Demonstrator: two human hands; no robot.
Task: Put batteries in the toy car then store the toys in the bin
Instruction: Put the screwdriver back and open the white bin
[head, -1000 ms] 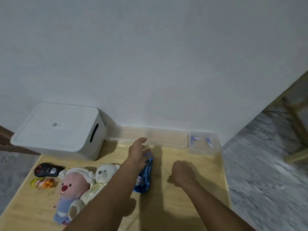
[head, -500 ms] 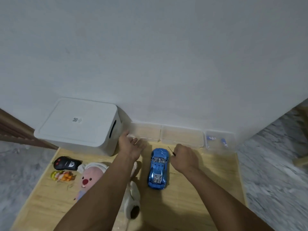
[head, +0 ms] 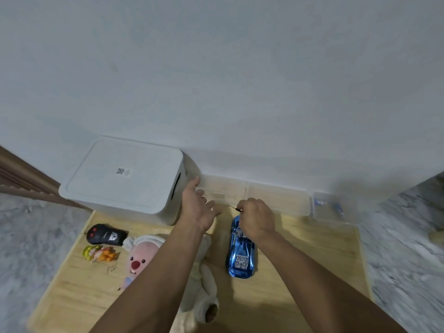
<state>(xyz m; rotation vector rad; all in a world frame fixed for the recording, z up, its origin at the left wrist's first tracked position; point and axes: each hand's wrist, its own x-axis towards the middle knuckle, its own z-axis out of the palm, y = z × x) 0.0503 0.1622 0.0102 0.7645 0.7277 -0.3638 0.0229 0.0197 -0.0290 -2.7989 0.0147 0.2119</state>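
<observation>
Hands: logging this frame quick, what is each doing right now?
Left hand: open, fingers reaching to the clear tray.
Right hand: closed, pinching a thin tool above the car.

Head camera looks steeply down, near the table (head: 300, 272) and wall (head: 216, 80).

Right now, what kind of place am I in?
Probably a room at home, at a small wooden table pushed against a plain white wall. Toys lie on it: a blue toy car and a pink plush, beside a lidded white storage bin. Marble-look flooring surrounds the table.
</observation>
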